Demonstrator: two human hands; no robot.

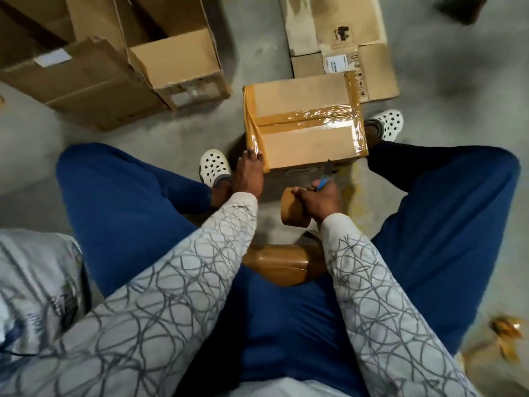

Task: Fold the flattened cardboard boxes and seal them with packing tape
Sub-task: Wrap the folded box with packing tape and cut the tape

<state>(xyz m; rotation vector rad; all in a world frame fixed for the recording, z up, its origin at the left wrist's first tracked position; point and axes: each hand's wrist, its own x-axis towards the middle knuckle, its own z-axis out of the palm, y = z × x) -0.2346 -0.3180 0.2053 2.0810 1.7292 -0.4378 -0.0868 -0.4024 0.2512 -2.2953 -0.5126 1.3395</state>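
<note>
A closed cardboard box [303,144] stands on the floor between my feet, with brown tape across its top seam and along its left and right edges. My left hand [249,173] presses the tape at the box's near left corner, fingers flat. My right hand [319,200] grips a roll of brown packing tape [292,209] together with a blue-handled knife [326,174], whose blade points at the box's near edge.
An open box [177,61] and a flat carton [86,84] lie at the far left. Flattened cardboard [337,38] lies behind the taped box. A second tape-wrapped item [282,263] rests by my lap. Tape scraps [503,330] lie at the lower right.
</note>
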